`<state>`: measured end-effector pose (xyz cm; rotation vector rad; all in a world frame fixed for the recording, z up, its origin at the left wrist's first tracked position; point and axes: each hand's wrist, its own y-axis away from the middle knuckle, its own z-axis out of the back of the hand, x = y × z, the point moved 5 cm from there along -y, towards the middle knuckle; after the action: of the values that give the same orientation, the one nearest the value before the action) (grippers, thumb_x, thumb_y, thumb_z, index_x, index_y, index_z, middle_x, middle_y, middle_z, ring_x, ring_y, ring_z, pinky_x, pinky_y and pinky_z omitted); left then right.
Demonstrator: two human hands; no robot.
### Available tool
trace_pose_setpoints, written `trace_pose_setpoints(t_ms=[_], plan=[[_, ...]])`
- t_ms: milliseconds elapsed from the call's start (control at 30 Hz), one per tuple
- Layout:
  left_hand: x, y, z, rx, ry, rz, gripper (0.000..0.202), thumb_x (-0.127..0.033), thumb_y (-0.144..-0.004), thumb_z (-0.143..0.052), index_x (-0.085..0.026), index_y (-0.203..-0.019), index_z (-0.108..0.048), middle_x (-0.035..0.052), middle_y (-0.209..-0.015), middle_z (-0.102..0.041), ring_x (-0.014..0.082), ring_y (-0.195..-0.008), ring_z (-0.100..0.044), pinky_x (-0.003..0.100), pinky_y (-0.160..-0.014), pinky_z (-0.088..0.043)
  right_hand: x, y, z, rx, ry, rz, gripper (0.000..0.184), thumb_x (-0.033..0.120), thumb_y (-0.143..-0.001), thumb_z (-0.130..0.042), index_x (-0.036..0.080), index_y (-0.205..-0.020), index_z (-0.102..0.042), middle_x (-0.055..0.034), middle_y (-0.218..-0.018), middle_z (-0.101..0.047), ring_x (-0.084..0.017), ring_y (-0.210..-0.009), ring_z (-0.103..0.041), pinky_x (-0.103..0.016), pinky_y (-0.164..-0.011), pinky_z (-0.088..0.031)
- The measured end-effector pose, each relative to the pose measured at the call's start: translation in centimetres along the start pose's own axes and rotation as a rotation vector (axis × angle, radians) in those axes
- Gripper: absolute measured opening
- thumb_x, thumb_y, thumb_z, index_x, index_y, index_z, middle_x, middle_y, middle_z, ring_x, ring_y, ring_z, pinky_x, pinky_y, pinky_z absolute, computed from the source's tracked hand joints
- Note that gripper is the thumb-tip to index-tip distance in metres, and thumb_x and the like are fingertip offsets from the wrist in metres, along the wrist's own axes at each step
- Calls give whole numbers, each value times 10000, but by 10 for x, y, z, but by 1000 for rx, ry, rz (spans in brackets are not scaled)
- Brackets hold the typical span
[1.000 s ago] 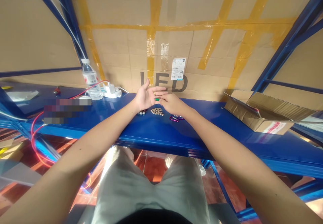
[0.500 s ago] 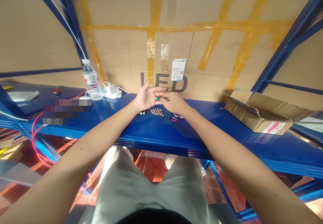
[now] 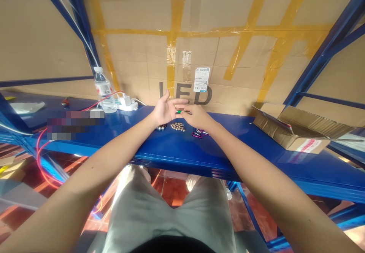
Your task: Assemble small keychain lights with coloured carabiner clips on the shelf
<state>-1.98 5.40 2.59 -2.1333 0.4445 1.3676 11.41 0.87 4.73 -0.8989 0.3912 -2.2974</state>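
Note:
Palm up over the blue shelf, my left hand (image 3: pixel 165 110) has its fingers stretched toward the right. Against those fingers, my right hand (image 3: pixel 198 116) pinches a small, slim green piece (image 3: pixel 178 112); its exact kind is too small to make out. Below the hands lies a cluster of small brass-coloured metal pieces (image 3: pixel 177 126). Several shiny metal pieces (image 3: pixel 161 128) sit beside it, partly hidden by my left wrist. Purple clip-like pieces (image 3: pixel 199 133) lie under my right wrist, partly covered.
A large taped cardboard box (image 3: pixel 142 51) stands behind the blue shelf (image 3: pixel 171 146). At the left are a water bottle (image 3: pixel 104 91), a white power strip (image 3: pixel 127 104) and a red cable (image 3: pixel 38 152). To the right stands an open cardboard carton (image 3: pixel 293 133).
The green piece shows slightly more between my hands. Both hands are in nearly the same place, and the view has shifted a little.

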Motion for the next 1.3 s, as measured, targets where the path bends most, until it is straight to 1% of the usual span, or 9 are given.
trace_pose_setpoints(t_ms=[333, 500, 600, 700, 800, 867, 1033, 1133, 1300], plan=[[1, -1, 1, 18, 14, 3, 897, -796, -953, -252, -67, -1205, -709, 234, -1108, -759, 328, -1054, -715, 463, -911, -567, -2, 0, 1, -6, 1, 2, 420, 150, -914, -528, 233, -1229, -793, -61, -1034, -785, -180, -776, -640, -326, -763, -502], [0, -1, 0, 9, 9, 0, 873, -790, -957, -261, -84, -1199, -713, 227, -1130, -757, 329, -1083, -713, 452, -904, -573, 2, 2, 2, -16, -7, 5, 427, 158, -915, -520, 195, -1254, -776, -44, -857, -725, -177, -799, -615, -318, -763, -471], [-1, -1, -1, -4, -38, -4, 824, -783, -953, -330, -91, -1167, -723, 217, -1127, -759, 322, -1068, -720, 441, -888, -582, 0, 0, 3, -17, -23, 13, 412, 162, -916, -515, 191, -1231, -777, -30, -799, -680, -177, -795, -601, -320, -756, -450], [-2, -2, 1, -64, -177, -20, 611, -664, -955, -541, -103, -1097, -736, 193, -1106, -764, 270, -991, -738, 388, -845, -593, -11, -4, 3, -2, -30, -7, 320, 179, -911, -527, 188, -1100, -785, -22, -785, -671, -173, -749, -587, -314, -716, -431], [-5, -1, 5, -153, -330, -64, 305, -363, -880, -784, -112, -1044, -732, 139, -1024, -770, 197, -908, -742, 325, -832, -587, -27, -8, 5, -8, -1, -105, 129, 200, -887, -583, 163, -864, -705, -31, -789, -667, -172, -727, -581, -299, -666, -416], [-5, 0, 7, -177, -377, -60, 261, -217, -822, -836, -106, -1033, -729, 114, -978, -763, 173, -891, -739, 320, -860, -583, -35, -10, 7, -21, -19, -169, 116, 188, -892, -588, 174, -781, -617, -21, -747, -635, -162, -689, -568, -288, -631, -406], [-3, 2, 4, -122, -466, 24, 270, -196, -820, -827, -102, -1062, -752, 117, -1026, -746, 143, -871, -709, 318, -839, -581, -44, -9, 10, -72, -210, -293, 170, 277, -1003, -541, 217, -849, -503, 34, -614, -527, -132, -464, -491, -284, -499, -387], [-2, 2, 2, -100, -487, 32, 265, -176, -807, -828, -111, -1054, -757, 117, -1042, -735, 152, -880, -707, 321, -802, -574, -46, -8, 10, -98, -309, -316, 193, 310, -1014, -571, 233, -871, -466, 54, -592, -512, -118, -415, -459, -278, -456, -388], [1, -3, 15, -178, -583, 7, 154, -123, -763, -830, -102, -894, -750, 81, -833, -730, 117, -719, -658, 304, -726, -540, -46, -7, 5, -45, -397, -306, 165, 244, -993, -616, 222, -909, -475, 51, -634, -555, -92, -431, -451, -253, -435, -395]])
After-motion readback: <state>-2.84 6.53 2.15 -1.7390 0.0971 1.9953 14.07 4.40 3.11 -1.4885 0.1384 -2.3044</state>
